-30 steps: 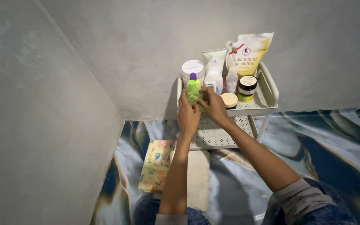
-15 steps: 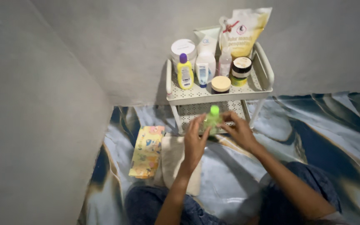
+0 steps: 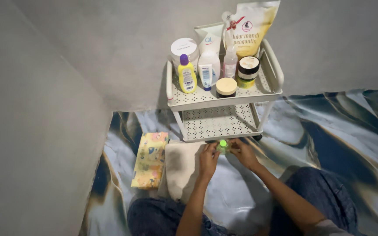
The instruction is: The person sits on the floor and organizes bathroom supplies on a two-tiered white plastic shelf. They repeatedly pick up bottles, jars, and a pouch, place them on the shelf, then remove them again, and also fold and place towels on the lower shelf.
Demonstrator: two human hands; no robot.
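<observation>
Both hands meet on a green bottle (image 3: 222, 146): the left hand (image 3: 208, 161) and right hand (image 3: 243, 154) grip it together, near the cart (image 3: 267, 89), right of a cloth (image 3: 181, 168).

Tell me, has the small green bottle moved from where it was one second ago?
Yes. The green bottle has come off the top shelf of the white cart and is now low, below the bottom shelf, held between left hand and right hand.

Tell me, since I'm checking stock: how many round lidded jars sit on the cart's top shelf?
3: a white-lidded jar back left, a dark jar at right, a tan-lidded jar in front. Others may hide behind the bottles.
</observation>
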